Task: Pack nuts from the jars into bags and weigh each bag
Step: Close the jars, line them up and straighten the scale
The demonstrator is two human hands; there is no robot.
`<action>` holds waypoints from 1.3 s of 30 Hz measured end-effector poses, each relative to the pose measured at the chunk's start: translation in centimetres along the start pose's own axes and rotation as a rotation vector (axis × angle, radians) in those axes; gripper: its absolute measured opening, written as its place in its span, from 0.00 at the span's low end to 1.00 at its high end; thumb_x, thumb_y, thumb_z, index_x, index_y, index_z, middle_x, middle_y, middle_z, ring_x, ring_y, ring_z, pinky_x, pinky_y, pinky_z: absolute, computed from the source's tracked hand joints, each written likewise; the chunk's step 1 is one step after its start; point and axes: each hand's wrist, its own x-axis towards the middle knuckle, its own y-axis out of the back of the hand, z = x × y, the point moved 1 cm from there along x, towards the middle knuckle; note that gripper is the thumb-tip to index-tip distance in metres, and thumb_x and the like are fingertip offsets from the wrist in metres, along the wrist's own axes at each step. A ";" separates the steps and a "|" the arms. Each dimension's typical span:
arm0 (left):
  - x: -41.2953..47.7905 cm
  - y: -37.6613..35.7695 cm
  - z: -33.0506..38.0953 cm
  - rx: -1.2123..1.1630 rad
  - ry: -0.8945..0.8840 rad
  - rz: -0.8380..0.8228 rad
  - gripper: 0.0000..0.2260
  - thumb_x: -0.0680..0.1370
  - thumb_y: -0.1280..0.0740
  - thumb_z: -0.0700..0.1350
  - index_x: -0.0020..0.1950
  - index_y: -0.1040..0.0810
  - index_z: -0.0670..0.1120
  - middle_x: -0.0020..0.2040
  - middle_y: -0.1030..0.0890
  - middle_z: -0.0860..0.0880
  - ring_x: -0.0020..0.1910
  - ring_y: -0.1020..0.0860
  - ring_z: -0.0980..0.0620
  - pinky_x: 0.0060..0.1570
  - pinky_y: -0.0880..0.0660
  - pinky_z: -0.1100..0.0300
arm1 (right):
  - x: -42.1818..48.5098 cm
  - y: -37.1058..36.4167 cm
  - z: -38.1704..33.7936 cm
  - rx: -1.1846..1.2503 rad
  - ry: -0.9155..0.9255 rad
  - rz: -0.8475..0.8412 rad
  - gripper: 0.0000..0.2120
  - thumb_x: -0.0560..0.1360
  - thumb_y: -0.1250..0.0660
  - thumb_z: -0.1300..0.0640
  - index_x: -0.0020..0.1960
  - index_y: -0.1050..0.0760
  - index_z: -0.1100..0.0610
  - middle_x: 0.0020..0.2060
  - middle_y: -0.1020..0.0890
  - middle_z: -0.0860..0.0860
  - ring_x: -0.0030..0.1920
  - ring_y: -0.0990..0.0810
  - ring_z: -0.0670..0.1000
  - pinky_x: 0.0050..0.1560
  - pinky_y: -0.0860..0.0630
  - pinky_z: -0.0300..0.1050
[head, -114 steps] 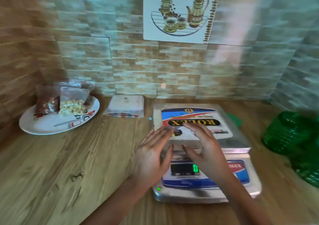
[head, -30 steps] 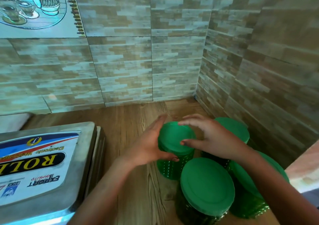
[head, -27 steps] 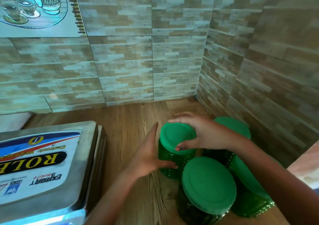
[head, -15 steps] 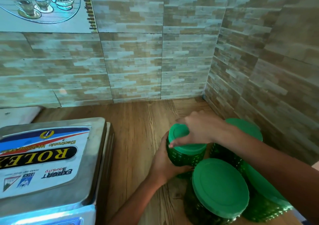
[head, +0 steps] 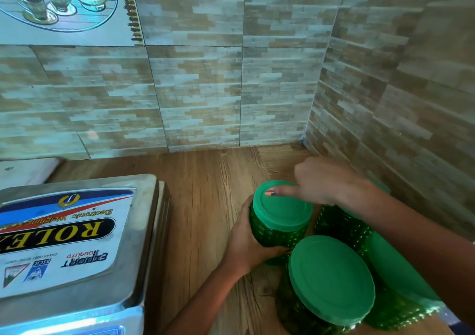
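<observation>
The weighing scale (head: 72,244) fills the frame from eight to nine o'clock, its steel pan bearing a printed label (read upside down from here). A white packet (head: 25,171) lies behind it, against the tiled wall (head: 205,90). Bare wooden counter (head: 205,193) runs between the scale and the jars.

The left hand (head: 246,242) wraps the held jar (head: 272,234) from the jar's nine o'clock side. Its thumb curls round the near wall and its palm presses the dotted green side. The rest of its fingers are hidden behind the jar.

The jar stands upright on the counter, right of the frame's centre, with its green lid (head: 282,211) on.

The right hand (head: 326,183) comes in from three o'clock and grips that lid. Its fingers (head: 305,172) curl down over the rim at the lid's one o'clock, and one digit with a painted nail lies flat across the top, pointing to ten o'clock.

Three more green-lidded jars crowd the corner. The front jar (head: 331,280) sits at five o'clock from the held one, just beside it. The back jar (head: 339,226) sits at three o'clock, and the right jar (head: 395,278) lies under the right forearm.
</observation>
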 end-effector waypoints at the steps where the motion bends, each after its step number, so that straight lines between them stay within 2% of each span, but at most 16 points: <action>1: 0.0 0.0 0.0 -0.004 -0.003 0.001 0.48 0.56 0.18 0.52 0.70 0.41 0.60 0.62 0.27 0.64 0.61 0.29 0.68 0.58 0.30 0.71 | 0.0 0.2 0.6 -0.045 -0.015 -0.013 0.38 0.63 0.53 0.22 0.27 0.32 0.57 0.24 0.30 0.49 0.25 0.30 0.48 0.33 0.28 0.42; 4: 0.1 0.0 0.0 -0.002 -0.005 -0.007 0.48 0.56 0.18 0.51 0.69 0.42 0.60 0.61 0.26 0.63 0.60 0.29 0.69 0.56 0.30 0.73 | 0.5 -0.5 1.3 0.054 0.155 -0.074 0.41 0.59 0.43 0.22 0.59 0.25 0.50 0.53 0.21 0.50 0.52 0.22 0.49 0.55 0.25 0.49; 6: 0.0 0.0 -0.1 0.011 -0.005 -0.004 0.48 0.56 0.18 0.51 0.68 0.42 0.61 0.60 0.27 0.63 0.60 0.30 0.70 0.55 0.31 0.76 | 0.6 -1.3 0.5 0.148 0.341 -0.154 0.48 0.59 0.32 0.27 0.74 0.45 0.41 0.71 0.36 0.46 0.69 0.35 0.49 0.67 0.33 0.53; 8: 0.0 0.0 -0.1 0.014 0.005 -0.003 0.48 0.56 0.19 0.52 0.69 0.42 0.60 0.60 0.26 0.63 0.60 0.29 0.69 0.57 0.29 0.70 | 0.6 -2.0 -0.3 0.064 0.319 -0.127 0.49 0.59 0.32 0.27 0.74 0.47 0.40 0.69 0.33 0.48 0.68 0.32 0.52 0.64 0.30 0.53; 10: 0.0 -0.1 -0.2 -0.004 0.022 -0.013 0.49 0.56 0.19 0.53 0.71 0.41 0.58 0.61 0.25 0.61 0.61 0.28 0.65 0.58 0.26 0.63 | 0.1 -2.1 -1.6 -0.042 0.183 0.008 0.47 0.59 0.40 0.21 0.70 0.36 0.48 0.56 0.22 0.52 0.53 0.22 0.54 0.51 0.24 0.50; 12: 0.0 -0.1 -0.3 -0.018 0.039 -0.022 0.48 0.56 0.19 0.51 0.70 0.41 0.59 0.60 0.25 0.61 0.60 0.27 0.65 0.56 0.26 0.64 | 0.1 -1.7 -2.7 -0.096 0.128 0.081 0.42 0.61 0.46 0.20 0.51 0.26 0.56 0.36 0.23 0.50 0.35 0.23 0.50 0.37 0.25 0.43; 14: 0.0 -0.1 -0.1 -0.020 0.043 -0.021 0.47 0.56 0.19 0.51 0.68 0.41 0.61 0.60 0.25 0.63 0.60 0.28 0.67 0.56 0.28 0.68 | 0.6 -0.8 -2.4 -0.066 0.115 -0.005 0.36 0.62 0.43 0.22 0.43 0.26 0.56 0.34 0.24 0.49 0.33 0.25 0.49 0.38 0.26 0.43; 15: 0.0 0.0 0.0 -0.021 0.042 -0.022 0.48 0.56 0.19 0.51 0.69 0.42 0.61 0.61 0.26 0.62 0.61 0.28 0.67 0.58 0.29 0.68 | 0.9 -0.3 -1.8 -0.011 0.125 -0.135 0.36 0.62 0.38 0.24 0.52 0.25 0.54 0.44 0.21 0.50 0.43 0.21 0.51 0.47 0.24 0.47; 17: 0.1 0.0 0.0 -0.018 0.039 -0.022 0.49 0.56 0.18 0.52 0.69 0.43 0.62 0.62 0.26 0.62 0.61 0.29 0.67 0.59 0.30 0.67 | 1.5 0.6 -0.9 0.027 0.221 -0.331 0.49 0.58 0.26 0.33 0.73 0.42 0.44 0.70 0.33 0.49 0.68 0.32 0.54 0.67 0.35 0.55; 18: 0.1 0.0 -0.1 -0.010 0.039 -0.018 0.49 0.55 0.19 0.53 0.68 0.43 0.63 0.62 0.27 0.63 0.61 0.30 0.68 0.59 0.30 0.68 | 1.5 0.5 -0.6 0.031 0.292 -0.343 0.54 0.57 0.23 0.36 0.75 0.48 0.42 0.73 0.38 0.47 0.71 0.37 0.52 0.70 0.37 0.55; 25: 0.1 -0.3 -0.1 0.039 0.024 0.013 0.50 0.55 0.19 0.55 0.70 0.43 0.61 0.60 0.27 0.64 0.60 0.30 0.68 0.57 0.30 0.68 | 1.1 -1.9 0.0 0.055 0.367 -0.001 0.48 0.56 0.26 0.36 0.73 0.42 0.40 0.45 0.19 0.44 0.39 0.24 0.41 0.40 0.24 0.38; 28: 0.0 -0.3 -0.2 0.023 0.022 0.013 0.49 0.56 0.19 0.53 0.71 0.42 0.58 0.61 0.26 0.63 0.60 0.29 0.68 0.57 0.29 0.69 | 0.8 -2.0 -0.4 0.080 0.310 0.027 0.47 0.57 0.25 0.38 0.72 0.40 0.40 0.27 0.28 0.43 0.26 0.34 0.38 0.27 0.38 0.33; 30: 0.0 -0.3 0.0 0.008 0.020 -0.005 0.48 0.56 0.19 0.53 0.71 0.41 0.57 0.61 0.26 0.62 0.60 0.28 0.67 0.57 0.29 0.70 | 0.8 -2.1 -0.5 0.104 0.277 0.044 0.47 0.57 0.24 0.37 0.71 0.39 0.40 0.25 0.32 0.41 0.26 0.37 0.37 0.29 0.35 0.34; 33: -0.1 -0.2 0.3 -0.015 0.025 -0.037 0.50 0.56 0.19 0.53 0.73 0.41 0.54 0.62 0.25 0.59 0.62 0.28 0.64 0.60 0.28 0.61 | 0.6 -2.2 -0.4 0.094 0.275 0.034 0.48 0.55 0.26 0.33 0.72 0.40 0.39 0.30 0.23 0.42 0.31 0.28 0.39 0.43 0.23 0.42; 35: -0.2 0.0 0.4 -0.017 0.031 -0.056 0.51 0.56 0.20 0.55 0.74 0.43 0.54 0.63 0.26 0.59 0.63 0.29 0.64 0.63 0.29 0.58 | 0.8 -2.2 -0.2 0.077 0.274 -0.018 0.51 0.55 0.29 0.28 0.73 0.43 0.39 0.47 0.17 0.46 0.44 0.21 0.44 0.52 0.23 0.46; 39: -1.6 0.4 1.5 -0.019 0.069 -0.045 0.52 0.60 0.22 0.55 0.76 0.50 0.54 0.67 0.32 0.62 0.64 0.34 0.71 0.66 0.35 0.66 | -1.2 -1.4 0.3 0.174 0.257 -0.095 0.49 0.59 0.35 0.27 0.75 0.47 0.42 0.73 0.37 0.48 0.70 0.34 0.52 0.67 0.33 0.55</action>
